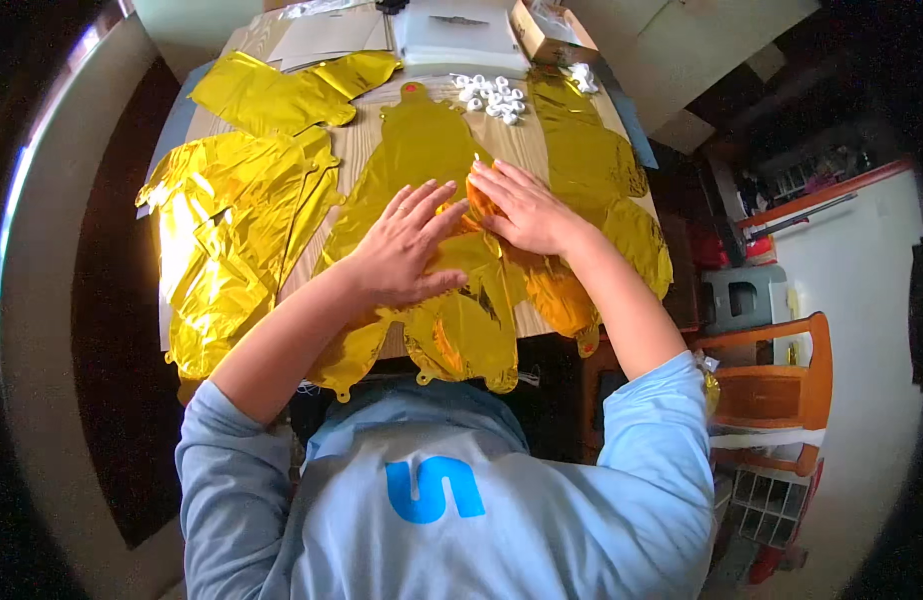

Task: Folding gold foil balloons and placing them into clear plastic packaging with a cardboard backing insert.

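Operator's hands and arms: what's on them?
Left hand and right hand: bare, no gloves or wristwear visible. Forearms bare; pale-blue sleeves end around the elbows, wrinkled, matching the shirt. No cables on either arm.

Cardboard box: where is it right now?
Head view: the cardboard box sits at the far right of the table, immediately right of the translucent plastic stack and just beyond the right-hand deflated gold foil balloon.
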Tool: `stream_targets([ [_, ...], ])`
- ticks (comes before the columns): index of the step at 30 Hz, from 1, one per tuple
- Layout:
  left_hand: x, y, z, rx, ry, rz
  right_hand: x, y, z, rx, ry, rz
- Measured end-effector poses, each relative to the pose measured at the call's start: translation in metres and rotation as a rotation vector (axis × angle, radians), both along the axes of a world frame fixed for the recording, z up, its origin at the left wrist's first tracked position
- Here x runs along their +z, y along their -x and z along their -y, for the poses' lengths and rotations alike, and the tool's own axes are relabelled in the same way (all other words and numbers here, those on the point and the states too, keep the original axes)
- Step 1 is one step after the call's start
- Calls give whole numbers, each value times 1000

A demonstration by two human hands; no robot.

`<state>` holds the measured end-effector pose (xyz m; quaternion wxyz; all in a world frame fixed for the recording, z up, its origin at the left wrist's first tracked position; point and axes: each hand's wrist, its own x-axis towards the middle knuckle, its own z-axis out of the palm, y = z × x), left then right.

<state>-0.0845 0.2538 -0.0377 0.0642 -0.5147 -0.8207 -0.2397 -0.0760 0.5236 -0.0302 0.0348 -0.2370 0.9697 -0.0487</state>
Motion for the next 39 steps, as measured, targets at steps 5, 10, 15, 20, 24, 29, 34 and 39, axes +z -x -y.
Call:
stream_targets([
  [5,-14,5,-1,-3,98,-46,-1,-5,-2,-46,94,-17],
  [10,-19,3,0,9,111,-34,33,-76,-3,-279,586,-399],
  [15,-18,1,0,7,75,-9,32,-200,-15,-1124,394,-279],
  [20,-18,-1,-1,-2,85,2,-14,-217,-8,-1254,1036,-20],
  [24,-15,3,-1,1,105,-12,21,-218,34,-951,563,-437],
  [29,-13,2,1,-16,46,42,61,-169,78,-151,493,-408],
  [34,-42,19,11,-48,200,-223,41,-139,94,207,651,-102],
  [39,-27,9,7,-52,164,-69,21,-101,28,-176,661,-118],
])
